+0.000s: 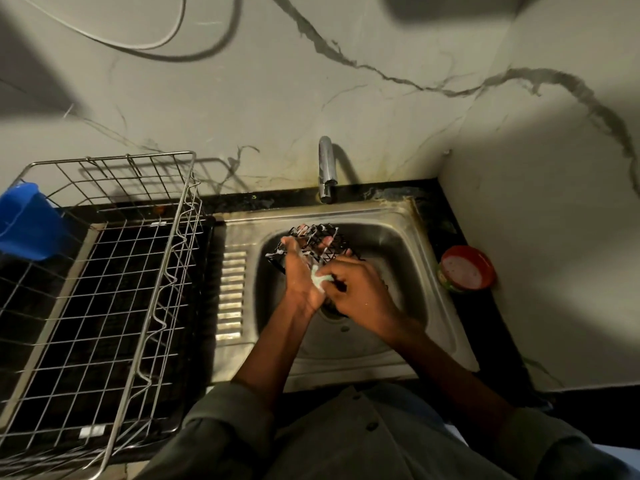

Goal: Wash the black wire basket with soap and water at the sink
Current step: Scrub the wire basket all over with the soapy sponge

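**Basket held over the bowl, scrubber working at its near side**

While the left hand [300, 271] keeps its grip closed on the black wire basket [313, 245], fingers hooked through the mesh, the right hand [360, 289] is curled tight round a pale, sudsy scrubber [320, 280] pressed against the basket's nearer edge. Both grips are shut, one on the basket, one on the scrubber.

From those hands the basket lies up the frame, towards the tap, tilted on its side over the middle of the sink [415, 237]; its long axis seems to run left to right, though the hands hide much of it. I'd judge the right hand the one nearer the work, so the next strokes turn on the left hand rolling an unscrubbed face towards it. White foam streaks the wires.

Further out, the tap [326, 171] stands just above the basket in the centre of the frame, with no water visibly running. A red round tub [465, 268] sits on the dark table at centre right, and a steel dish rack [104, 271] with a blue container [27, 220] fills the left.

No brand, label or writing can be read anywhere.
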The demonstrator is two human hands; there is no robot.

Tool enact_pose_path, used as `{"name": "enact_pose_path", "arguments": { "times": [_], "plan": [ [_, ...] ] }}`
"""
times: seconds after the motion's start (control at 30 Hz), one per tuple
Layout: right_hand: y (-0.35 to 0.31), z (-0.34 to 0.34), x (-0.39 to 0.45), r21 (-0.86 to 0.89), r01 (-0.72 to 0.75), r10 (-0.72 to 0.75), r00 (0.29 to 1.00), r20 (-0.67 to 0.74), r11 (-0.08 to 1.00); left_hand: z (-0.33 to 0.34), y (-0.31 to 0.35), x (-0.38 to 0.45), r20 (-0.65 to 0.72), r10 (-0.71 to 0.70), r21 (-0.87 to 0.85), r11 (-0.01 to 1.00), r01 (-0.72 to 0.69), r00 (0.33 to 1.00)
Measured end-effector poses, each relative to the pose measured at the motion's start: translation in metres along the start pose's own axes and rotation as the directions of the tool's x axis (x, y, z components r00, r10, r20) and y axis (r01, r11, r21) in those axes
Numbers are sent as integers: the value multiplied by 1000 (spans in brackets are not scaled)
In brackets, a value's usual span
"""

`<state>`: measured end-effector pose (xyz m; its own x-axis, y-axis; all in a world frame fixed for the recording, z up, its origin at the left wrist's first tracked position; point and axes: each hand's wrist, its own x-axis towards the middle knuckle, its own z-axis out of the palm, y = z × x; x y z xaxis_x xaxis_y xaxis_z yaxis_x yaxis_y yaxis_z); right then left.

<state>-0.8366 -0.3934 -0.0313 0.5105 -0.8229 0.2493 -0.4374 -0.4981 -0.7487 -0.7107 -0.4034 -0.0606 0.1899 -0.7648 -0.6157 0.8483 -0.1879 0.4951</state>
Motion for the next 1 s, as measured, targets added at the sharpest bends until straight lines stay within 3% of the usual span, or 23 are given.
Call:
{"name": "enact_pose_path", "arguments": {
  "times": [0.1, 0.2, 0.3, 0.37, 0.43, 0.53, 0.57, 0.63, 0.7, 0.77, 0.83, 0.9, 0.97, 1.0],
  "plan": [
    [-9, 3, 13, 67, -12, 18, 995, -96, 998, -1, 1, -3, -1, -7, 32, 999, 7, 1000],
    [-17, 3, 27, 124, 15, 8, 984, -176, 992, 1, -2, 0, 93, 22, -52, 998, -17, 995],
    [2, 1, 15, 19, 9, -6, 988, -153, 1000, 2, 9, -1, 80, 48, -119, 992, -39, 996],
    [26, -3, -1, -100, -151, 135, 979, -153, 983, -1, 12, 3, 108, 32, -173, 985, -13, 994],
    [32, -5, -2, -96, -256, 231, 949, -215, 962, 1, 10, 3, 129, 18, -186, 983, 6, 991],
    [9, -4, 23, -27, -101, 93, 971, -221, 994, 7, 5, -2, 125, -15, -132, 991, 32, 992],
    [5, -6, 34, -1, -89, 85, 955, -283, 996, 8, 4, -3, 146, -31, -114, 992, 48, 989],
    [6, -14, 49, 107, -180, 209, 881, -425, 978, 10, 6, -6, 163, -51, -92, 994, 67, 985],
    [9, -16, 47, 165, -206, 256, 884, -390, 964, 8, 8, -4, 153, -47, -107, 992, 64, 987],
    [6, -7, 30, 92, -94, 114, 962, -248, 991, 9, 9, 0, 170, -44, -128, 990, 66, 984],
    [6, -1, 15, 40, 21, -14, 988, -155, 999, 7, 10, 2, 144, -48, -124, 990, 66, 988],
    [13, -8, 26, 30, -56, 62, 963, -264, 998, 6, 8, 2, 150, -61, -107, 991, 77, 987],
    [18, -20, 46, 70, -199, 210, 875, -435, 977, 6, 1, -1, 171, -88, -96, 990, 105, 981],
    [15, -23, 51, 100, -201, 224, 857, -465, 975, 6, 0, -1, 178, -93, -103, 988, 112, 980]
  ]
}}
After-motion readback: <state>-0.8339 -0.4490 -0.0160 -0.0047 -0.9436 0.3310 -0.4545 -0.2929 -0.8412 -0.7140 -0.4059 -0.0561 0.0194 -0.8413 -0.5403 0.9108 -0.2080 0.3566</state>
